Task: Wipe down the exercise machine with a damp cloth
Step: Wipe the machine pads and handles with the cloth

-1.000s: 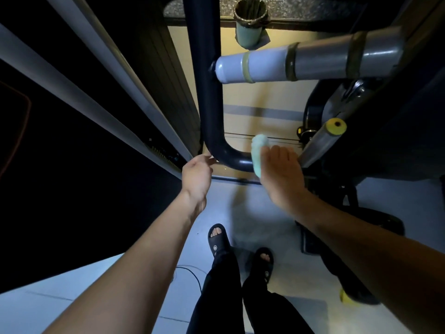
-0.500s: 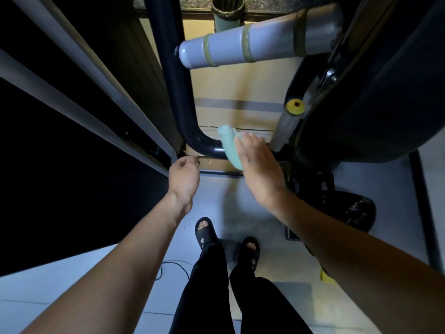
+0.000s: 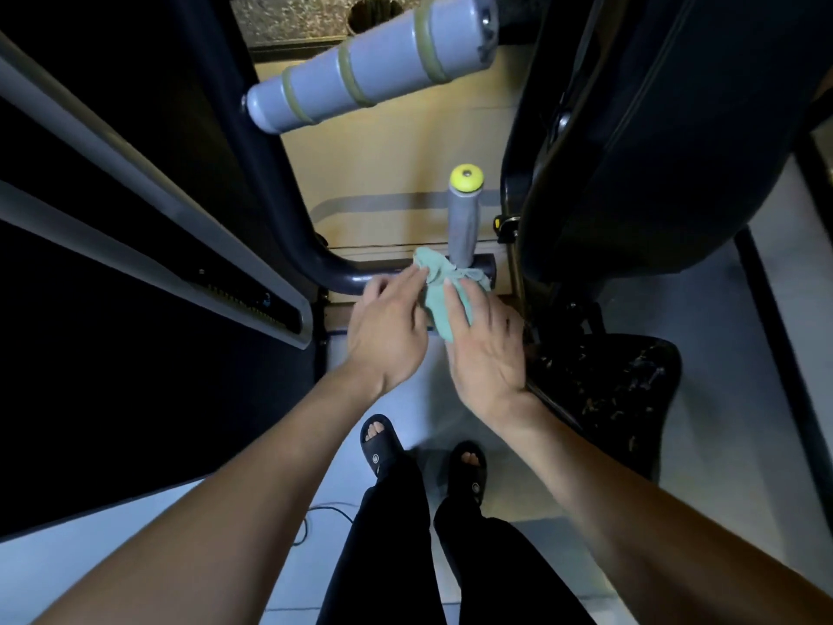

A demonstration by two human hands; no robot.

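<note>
Soft crumpled cloth (image 3: 444,286), glossy dk metal tube (image 3: 351,275)

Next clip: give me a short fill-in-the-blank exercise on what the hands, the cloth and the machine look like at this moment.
1. The cloth lying on the dark frame tube is pale ____ in colour.
2. The right hand presses the cloth with ____ fingers.
3. The grey handle standing behind the cloth has a ____ end cap.
4. The left hand touches the cloth's ____ edge.

Missing words: green; straight; yellow; left
</note>
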